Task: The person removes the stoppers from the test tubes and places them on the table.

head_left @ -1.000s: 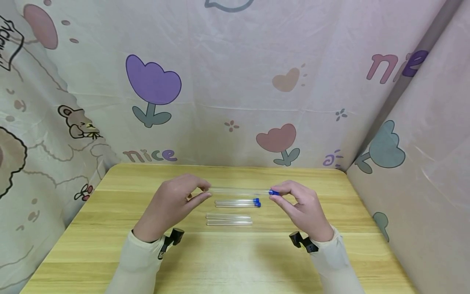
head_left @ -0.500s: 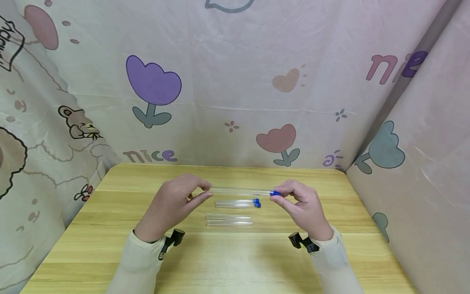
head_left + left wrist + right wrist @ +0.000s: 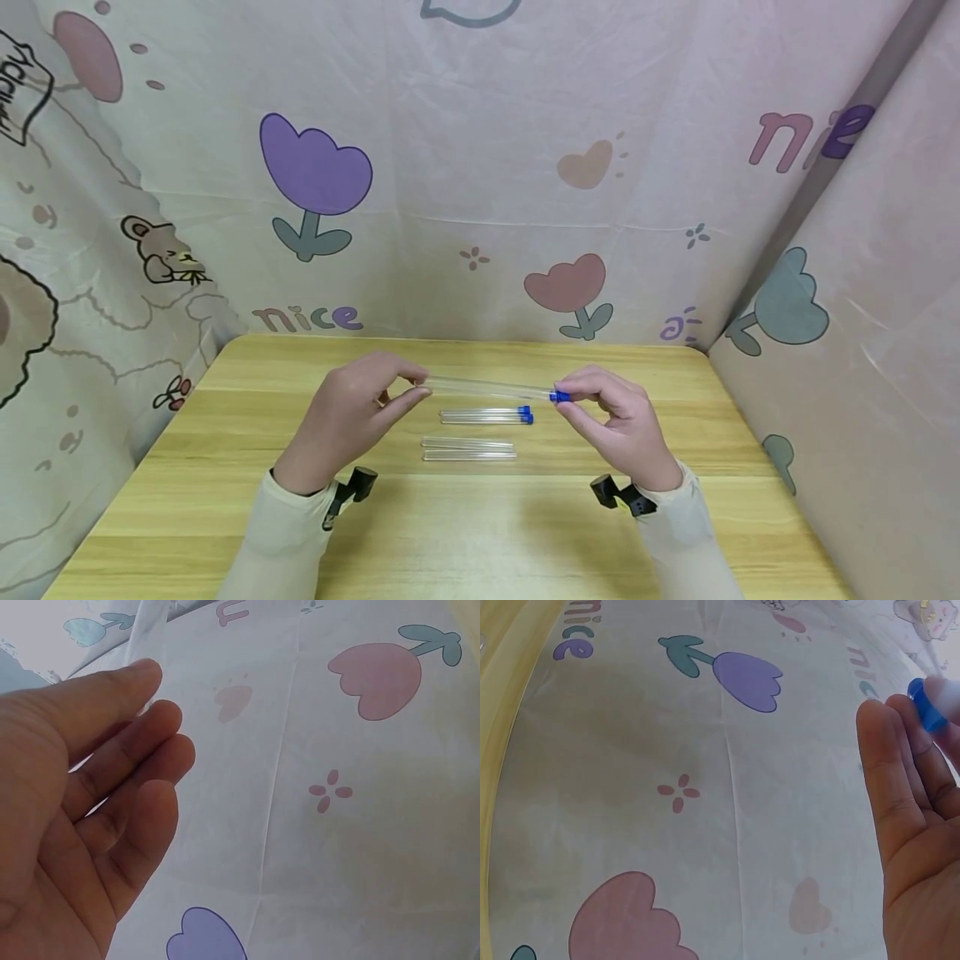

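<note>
A long clear test tube [image 3: 487, 387] spans the space between the two hands above the table. Its left end is pinched between thumb and fingertips of the left hand [image 3: 347, 423]. At the other end, the right hand [image 3: 626, 429] pinches the blue cap [image 3: 559, 397], which sits at the tube's right end. In the right wrist view the blue cap [image 3: 927, 705] shows between fingertips; the tube itself is hard to make out there. The left wrist view shows the left hand's fingers [image 3: 154, 832], with the tube not discernible.
Just below the held tube, two blue-capped tubes [image 3: 480, 416] lie side by side on the wooden table [image 3: 480, 533]. Nearer the person lie two uncapped clear tubes [image 3: 468, 456]. A patterned cloth [image 3: 450, 167] hangs behind the table and along both sides.
The held tube now slants slightly more, its left end a little higher and its right end a little lower. Both hands keep their pinch and barely move; the tubes on the table stay put.
</note>
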### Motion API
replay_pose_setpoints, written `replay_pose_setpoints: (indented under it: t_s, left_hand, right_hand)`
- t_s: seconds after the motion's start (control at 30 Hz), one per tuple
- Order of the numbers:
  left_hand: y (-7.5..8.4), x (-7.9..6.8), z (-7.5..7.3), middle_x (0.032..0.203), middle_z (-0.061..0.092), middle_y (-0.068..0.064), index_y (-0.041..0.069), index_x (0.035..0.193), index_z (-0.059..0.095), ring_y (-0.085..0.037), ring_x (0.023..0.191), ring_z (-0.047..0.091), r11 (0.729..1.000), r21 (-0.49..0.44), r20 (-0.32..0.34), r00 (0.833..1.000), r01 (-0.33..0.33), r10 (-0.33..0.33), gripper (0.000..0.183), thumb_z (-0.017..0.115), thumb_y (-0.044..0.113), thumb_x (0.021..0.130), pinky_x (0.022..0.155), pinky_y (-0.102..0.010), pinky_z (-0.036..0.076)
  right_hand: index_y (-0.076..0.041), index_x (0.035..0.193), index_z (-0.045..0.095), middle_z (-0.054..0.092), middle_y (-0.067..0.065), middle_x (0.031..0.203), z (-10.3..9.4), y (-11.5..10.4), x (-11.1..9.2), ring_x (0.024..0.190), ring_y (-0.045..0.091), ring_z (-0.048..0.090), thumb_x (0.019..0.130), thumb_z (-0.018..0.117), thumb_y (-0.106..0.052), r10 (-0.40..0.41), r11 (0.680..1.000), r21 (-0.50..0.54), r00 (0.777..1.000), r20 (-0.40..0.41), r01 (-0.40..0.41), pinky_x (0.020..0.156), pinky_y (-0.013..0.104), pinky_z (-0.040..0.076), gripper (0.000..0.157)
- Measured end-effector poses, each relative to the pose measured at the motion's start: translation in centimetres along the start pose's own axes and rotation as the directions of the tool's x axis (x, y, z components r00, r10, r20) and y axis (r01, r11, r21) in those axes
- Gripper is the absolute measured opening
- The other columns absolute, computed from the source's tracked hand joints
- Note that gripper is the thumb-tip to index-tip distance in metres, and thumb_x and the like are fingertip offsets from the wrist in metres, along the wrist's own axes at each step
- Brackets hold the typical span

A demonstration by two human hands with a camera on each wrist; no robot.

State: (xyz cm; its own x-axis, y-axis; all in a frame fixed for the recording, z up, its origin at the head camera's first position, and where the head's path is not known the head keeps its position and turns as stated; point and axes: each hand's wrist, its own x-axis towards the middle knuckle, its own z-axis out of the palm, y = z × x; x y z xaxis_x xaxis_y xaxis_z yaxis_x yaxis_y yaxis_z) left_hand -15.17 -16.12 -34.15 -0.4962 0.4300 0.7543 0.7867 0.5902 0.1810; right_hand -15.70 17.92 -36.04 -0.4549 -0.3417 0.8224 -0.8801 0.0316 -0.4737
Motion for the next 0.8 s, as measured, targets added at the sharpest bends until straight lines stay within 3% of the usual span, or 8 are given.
replay_pose_setpoints:
  t_s: [0.27, 0.53, 0.8]
  left_hand:
    - [-0.05, 0.01, 0.02, 0.094, 0.075, 0.004, 0.013, 0.103, 0.076, -0.005, 0.068, 0.057, 1.000, 0.001, -0.007, 1.000, -0.010, 0.010, 0.027, 0.088, 0.009, 0.079, 0.058, -0.019, 0.050]
    - [-0.07, -0.03, 0.10, 0.096, 0.075, 0.003, 0.011, 0.104, 0.075, -0.008, 0.069, 0.058, 0.999, -0.031, 0.027, 0.999, 0.017, -0.016, 0.026, 0.087, 0.009, 0.081, 0.057, -0.020, 0.051]
    - [-0.14, -0.15, 0.14, 0.095, 0.074, 0.004, 0.011, 0.103, 0.075, -0.006, 0.068, 0.057, 0.999, -0.040, 0.025, 0.999, 0.027, -0.026, 0.025, 0.086, 0.008, 0.082, 0.057, -0.020, 0.050]
  right_hand:
    - [0.005, 0.108, 0.070, 0.074, 0.012, 0.095, -0.14, -0.05, 0.00, 0.088, 0.011, 0.071, 0.095, 0.074, -0.003, 0.013, 0.999, -0.045, 1.000, -0.009, -0.014, 0.085, 0.022, 0.058, 0.016]
    - [-0.001, 0.105, 0.074, 0.075, 0.007, 0.088, -0.27, -0.01, -0.14, 0.082, 0.008, 0.070, 0.099, 0.072, -0.025, 0.046, 0.987, -0.153, 0.999, -0.028, -0.050, 0.082, 0.018, 0.057, 0.025]
    - [-0.001, 0.104, 0.074, 0.074, 0.011, 0.088, -0.20, 0.13, 0.05, 0.079, 0.010, 0.068, 0.099, 0.073, -0.022, 0.005, 0.989, -0.148, 0.999, -0.051, -0.013, 0.078, 0.017, 0.056, 0.022]
